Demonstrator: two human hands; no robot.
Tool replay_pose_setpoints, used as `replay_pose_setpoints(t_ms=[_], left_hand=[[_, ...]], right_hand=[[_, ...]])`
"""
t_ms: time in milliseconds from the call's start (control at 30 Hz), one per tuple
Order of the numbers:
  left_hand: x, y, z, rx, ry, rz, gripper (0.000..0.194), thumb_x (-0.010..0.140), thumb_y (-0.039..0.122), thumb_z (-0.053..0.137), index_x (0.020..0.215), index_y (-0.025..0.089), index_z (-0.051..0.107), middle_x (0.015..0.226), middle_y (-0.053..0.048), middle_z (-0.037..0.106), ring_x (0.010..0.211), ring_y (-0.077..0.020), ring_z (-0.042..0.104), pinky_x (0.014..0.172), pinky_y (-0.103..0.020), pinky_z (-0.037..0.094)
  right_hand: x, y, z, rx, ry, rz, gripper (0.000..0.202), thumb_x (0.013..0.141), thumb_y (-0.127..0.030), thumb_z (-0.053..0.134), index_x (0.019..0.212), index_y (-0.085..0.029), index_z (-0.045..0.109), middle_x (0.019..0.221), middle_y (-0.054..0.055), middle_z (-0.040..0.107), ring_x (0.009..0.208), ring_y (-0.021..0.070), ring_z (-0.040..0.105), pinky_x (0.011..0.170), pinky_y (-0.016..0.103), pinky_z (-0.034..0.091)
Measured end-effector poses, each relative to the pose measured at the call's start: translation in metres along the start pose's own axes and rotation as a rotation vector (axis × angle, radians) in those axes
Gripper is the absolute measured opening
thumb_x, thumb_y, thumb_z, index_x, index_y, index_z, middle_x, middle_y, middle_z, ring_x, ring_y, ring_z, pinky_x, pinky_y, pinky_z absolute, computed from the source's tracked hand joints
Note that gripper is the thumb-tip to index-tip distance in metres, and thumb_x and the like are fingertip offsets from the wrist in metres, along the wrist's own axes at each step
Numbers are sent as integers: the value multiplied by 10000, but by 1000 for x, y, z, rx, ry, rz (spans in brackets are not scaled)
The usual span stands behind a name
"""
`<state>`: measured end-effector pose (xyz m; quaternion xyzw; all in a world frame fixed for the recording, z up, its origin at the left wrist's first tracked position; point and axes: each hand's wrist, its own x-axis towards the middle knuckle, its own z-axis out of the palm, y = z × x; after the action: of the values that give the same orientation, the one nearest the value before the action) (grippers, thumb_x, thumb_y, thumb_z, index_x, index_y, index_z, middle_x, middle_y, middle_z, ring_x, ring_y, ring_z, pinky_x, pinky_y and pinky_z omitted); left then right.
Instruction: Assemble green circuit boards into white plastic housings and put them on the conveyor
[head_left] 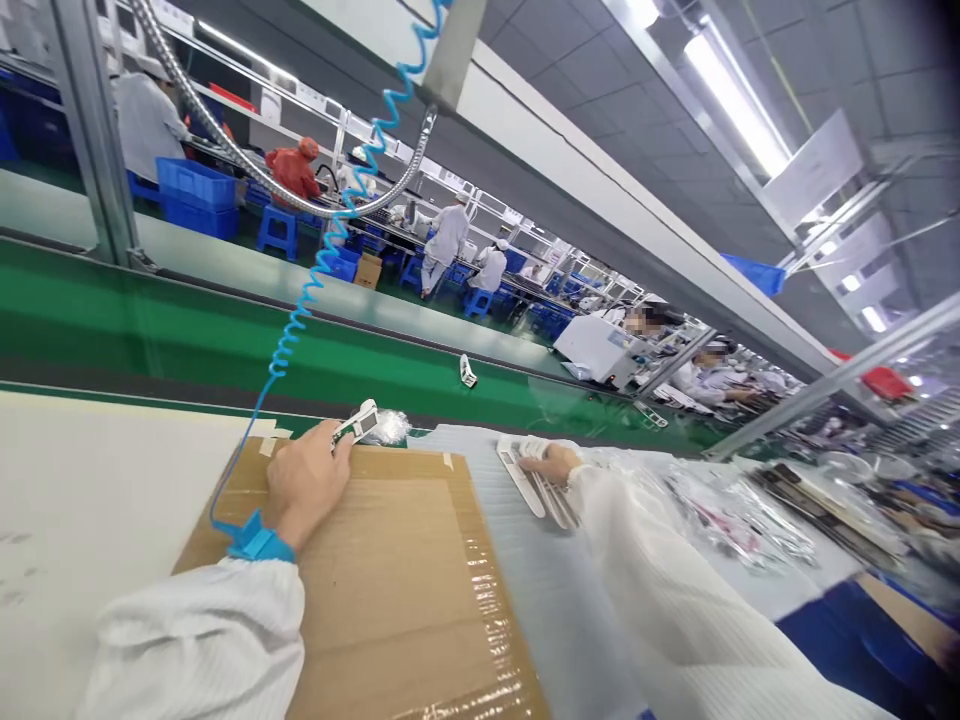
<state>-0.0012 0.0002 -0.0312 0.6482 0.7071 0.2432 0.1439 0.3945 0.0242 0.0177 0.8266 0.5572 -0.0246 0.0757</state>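
Note:
My left hand (309,482), with a blue wrist strap (259,540) and coiled cord, grips a small white part with a dark window (365,420) above the far edge of a brown cardboard sheet (390,560). Crumpled clear plastic (391,427) lies just beside that part. Over on the foam-covered surface, my right hand (553,466) has its fingers on a row of long white parts (521,480); its fingertips are partly hidden, and the fingers look closed around one of them.
A green conveyor belt (375,365) runs beyond the table, carrying a white part (467,372) and another (650,415). Clear plastic bags (742,520) lie at the right. A blue bin (847,640) stands at the lower right. Several people work in the background.

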Motion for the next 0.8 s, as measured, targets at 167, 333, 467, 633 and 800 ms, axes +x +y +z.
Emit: replay_pose_setpoints(t_ms=[167,333,467,633,800], left_hand=[[2,2,-2,12,-22,-22,439,964,446,307,1201,249,619,1107,-101,713,963,-366,654,699,-387,411],[1,4,-3,3,-11,-23,437,961,453,308,1185,255,627,1091,-93,719,957,-367,654,699,-391,409],[1,3,-1,-10,-3,-6,425,959,442,314,1179,261,629,1091,-87,719,959,-364,655,696,-389,411],[2,4,-3,12,-28,-30,444,959,450,306,1194,248,625,1083,-103,717,957,-374,654,698,-396,413],[1,5,-5,13,-32,-24,446,960,450,304,1192,247,627,1082,-101,718,963,-369,653,703,-392,415]], right_hand=[[-8,-19,-6,38,-12,-80,415,903,-525,574,1089,-185,724,1110,136,724,1095,284,655,858,308,473],[-17,-55,9,67,-28,-169,470,863,-602,603,950,-162,742,1020,144,738,1025,288,673,811,305,470],[-14,-44,0,73,6,-154,352,928,-484,558,976,-173,716,1020,114,736,1016,246,676,811,282,464],[4,-7,-7,51,-10,7,313,939,-434,589,964,-133,675,971,99,707,931,215,668,848,360,513],[11,14,14,96,27,44,319,938,-439,614,1066,-149,651,1090,74,669,982,204,650,885,416,538]])
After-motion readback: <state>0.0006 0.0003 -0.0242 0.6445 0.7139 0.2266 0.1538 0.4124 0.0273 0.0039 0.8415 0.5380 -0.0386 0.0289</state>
